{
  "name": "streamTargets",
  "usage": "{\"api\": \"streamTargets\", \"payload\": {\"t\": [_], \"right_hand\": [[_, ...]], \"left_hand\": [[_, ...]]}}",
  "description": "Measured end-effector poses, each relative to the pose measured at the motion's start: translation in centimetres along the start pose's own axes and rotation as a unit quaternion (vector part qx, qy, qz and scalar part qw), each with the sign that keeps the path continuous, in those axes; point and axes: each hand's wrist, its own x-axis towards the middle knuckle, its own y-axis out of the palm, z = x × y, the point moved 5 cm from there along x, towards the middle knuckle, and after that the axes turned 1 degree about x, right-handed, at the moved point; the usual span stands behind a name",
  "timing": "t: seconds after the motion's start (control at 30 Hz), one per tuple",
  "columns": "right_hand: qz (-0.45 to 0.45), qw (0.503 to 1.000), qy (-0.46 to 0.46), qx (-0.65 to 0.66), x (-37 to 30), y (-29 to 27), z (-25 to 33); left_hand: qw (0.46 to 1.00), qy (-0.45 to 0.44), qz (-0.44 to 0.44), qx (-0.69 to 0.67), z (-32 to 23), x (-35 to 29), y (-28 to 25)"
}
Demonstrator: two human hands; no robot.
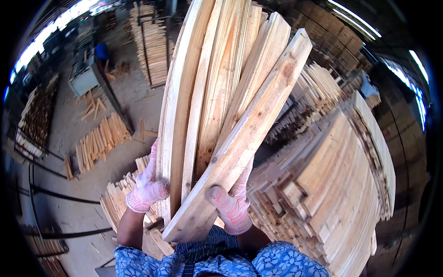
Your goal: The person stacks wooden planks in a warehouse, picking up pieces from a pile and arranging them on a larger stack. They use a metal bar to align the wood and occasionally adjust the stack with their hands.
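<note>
Head view: a tall stack of sawn boards (pixel 332 184) fills the near right, and smaller plank piles (pixel 99 141) lie on the floor (pixel 83 212) at the left. A bundle of long planks (pixel 217 106) is held upright at the centre, mid-carry by the look of it. It is clasped by the gloved left hand (pixel 146 187) and the gloved right hand (pixel 233 205). Setting it down would call for a steady tilt; the nearby stacks crowd the path.
</note>
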Motion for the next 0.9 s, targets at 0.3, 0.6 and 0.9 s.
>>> {"api": "streamTargets", "payload": {"t": [0.3, 0.6, 0.9], "right_hand": [[-0.213, 0.971, -0.085, -0.065, -6.1, -2.8, 18.0], [-0.409, 0.896, -0.005, -0.176, -18.7, -8.9, 31.8], [-0.413, 0.836, 0.277, -0.231, -27.5, -31.3, 40.3]], "left_hand": [[0.902, -0.027, 0.360, -0.236, -17.9, 5.9, 15.8], [0.696, 0.013, 0.645, -0.317, -26.4, -2.5, 35.2], [0.665, 0.036, 0.728, 0.160, -27.1, -8.4, 45.7]]}}
